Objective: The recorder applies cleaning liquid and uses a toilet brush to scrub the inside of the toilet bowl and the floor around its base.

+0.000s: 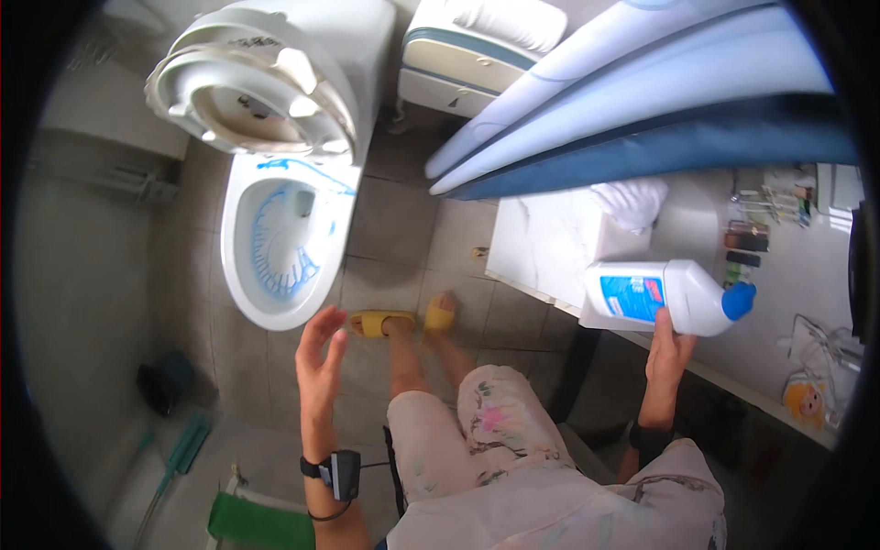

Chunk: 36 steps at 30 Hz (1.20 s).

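My right hand grips a white plastic toilet-cleaner bottle with a blue cap and a blue label that bears writing. The bottle lies sideways in the hand, above the edge of the washbasin counter. Nothing is in my left hand, whose fingers are apart and slightly curled. It hovers near the front rim of the white toilet bowl. Streaks of blue cleaner run down the inside of the bowl, and more lies on the rear rim. The toilet seat and lid are raised.
A blue-and-white shower curtain hangs at the upper right. Below it stands the marble-look counter, with a white towel and small toiletries. A small drawer cabinet stands beside the toilet. A teal long-handled mop lies at lower left.
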### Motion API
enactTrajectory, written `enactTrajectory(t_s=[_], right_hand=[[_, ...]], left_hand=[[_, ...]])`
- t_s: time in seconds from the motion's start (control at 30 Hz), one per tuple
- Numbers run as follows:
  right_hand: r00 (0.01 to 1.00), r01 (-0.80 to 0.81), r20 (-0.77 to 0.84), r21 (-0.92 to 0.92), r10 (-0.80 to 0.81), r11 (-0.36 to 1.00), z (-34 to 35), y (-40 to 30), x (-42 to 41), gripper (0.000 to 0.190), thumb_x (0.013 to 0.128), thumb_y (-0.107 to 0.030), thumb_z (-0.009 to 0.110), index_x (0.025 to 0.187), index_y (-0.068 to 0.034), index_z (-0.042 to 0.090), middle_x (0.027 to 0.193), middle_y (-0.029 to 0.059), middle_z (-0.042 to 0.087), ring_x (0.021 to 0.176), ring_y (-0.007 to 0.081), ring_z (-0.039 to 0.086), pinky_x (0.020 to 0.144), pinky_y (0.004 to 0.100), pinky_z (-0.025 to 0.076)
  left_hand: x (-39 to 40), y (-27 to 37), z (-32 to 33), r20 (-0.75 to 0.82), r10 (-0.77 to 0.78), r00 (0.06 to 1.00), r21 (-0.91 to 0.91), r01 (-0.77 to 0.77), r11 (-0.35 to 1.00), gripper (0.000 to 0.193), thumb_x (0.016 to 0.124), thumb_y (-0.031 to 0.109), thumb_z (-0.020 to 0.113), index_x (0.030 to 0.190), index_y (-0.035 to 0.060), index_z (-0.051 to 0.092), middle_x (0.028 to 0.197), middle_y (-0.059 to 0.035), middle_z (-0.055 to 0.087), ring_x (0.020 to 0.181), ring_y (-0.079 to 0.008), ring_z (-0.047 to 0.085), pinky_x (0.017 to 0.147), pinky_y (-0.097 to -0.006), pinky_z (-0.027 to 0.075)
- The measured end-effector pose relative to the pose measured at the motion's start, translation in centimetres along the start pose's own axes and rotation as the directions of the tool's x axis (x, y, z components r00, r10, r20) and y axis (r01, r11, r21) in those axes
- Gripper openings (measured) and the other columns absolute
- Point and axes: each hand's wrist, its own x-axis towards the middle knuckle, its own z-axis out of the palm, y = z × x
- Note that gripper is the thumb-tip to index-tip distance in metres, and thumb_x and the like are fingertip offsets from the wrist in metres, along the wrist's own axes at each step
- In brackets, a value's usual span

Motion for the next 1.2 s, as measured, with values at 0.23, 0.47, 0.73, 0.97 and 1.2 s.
enactTrajectory(t_s=[0.23,0.47,0.73,0.97,1.2], right_hand=[[0.953,0.021,-0.302,-0.045,-0.033,0.999,-1.3,2.6,3.8,0.035,0.082,-0.012,0.059,0.111,0.003,0.047,0.105,0.0095,0.054,0.095,0.0124,0.052,0.083,0.0258,0.041],[0.942,-0.03,-0.334,-0.128,-0.015,0.991,-1.1,4.1,4.4,0.037,0.082,-0.019,0.059,0.111,0.001,0.049,0.107,0.0072,0.054,0.097,0.0126,0.051,0.084,0.0262,0.04],[0.818,-0.507,0.159,-0.253,0.552,0.824,12.1,5.3,-4.3,0.03,0.081,-0.015,0.058,0.108,-0.004,0.052,0.091,0.0044,0.054,0.079,0.011,0.051,0.066,0.0234,0.043],[0.54,-0.798,0.581,0.121,0.609,0.591,34.1,18.1,6.9,0.024,0.083,-0.021,0.056,0.104,-0.011,0.051,0.089,0.0047,0.058,0.074,0.0135,0.055,0.066,0.0263,0.045],[0.676,-0.68,0.364,-0.028,0.641,0.733,45.6,28.0,16.2,0.023,0.084,-0.025,0.053,0.102,-0.012,0.05,0.086,0.0056,0.056,0.076,0.0172,0.055,0.064,0.0327,0.047]], left_hand=[[-0.6,-4.6,-2.3,-0.078,-0.108,0.991,-0.112,0.099,0.989,0.03,0.086,0.014,0.052,0.111,-0.002,0.049,0.1,-0.008,0.056,0.096,-0.0139,0.051,0.084,-0.0256,0.039],[-0.2,-5.3,-4.1,-0.102,-0.116,0.988,-0.113,0.105,0.988,0.029,0.087,0.014,0.051,0.11,-0.0027,0.048,0.099,-0.0078,0.056,0.094,-0.013,0.051,0.084,-0.0242,0.039],[0.0,-6.5,-7.8,-0.166,-0.178,0.97,-0.209,0.142,0.967,0.028,0.087,0.012,0.05,0.11,-0.0038,0.048,0.099,-0.0094,0.056,0.094,-0.0139,0.052,0.085,-0.0253,0.039],[-0.3,-7.9,-11.3,-0.33,-0.275,0.903,-0.381,0.139,0.914,0.026,0.088,0.014,0.049,0.107,-0.0034,0.049,0.097,-0.0098,0.057,0.094,-0.0169,0.054,0.087,-0.0278,0.04],[-2.4,-8.7,-12.2,-0.559,-0.387,0.733,-0.37,0.197,0.908,0.025,0.087,0.018,0.05,0.105,-0.001,0.051,0.093,-0.0081,0.059,0.09,-0.0158,0.056,0.083,-0.028,0.043]])
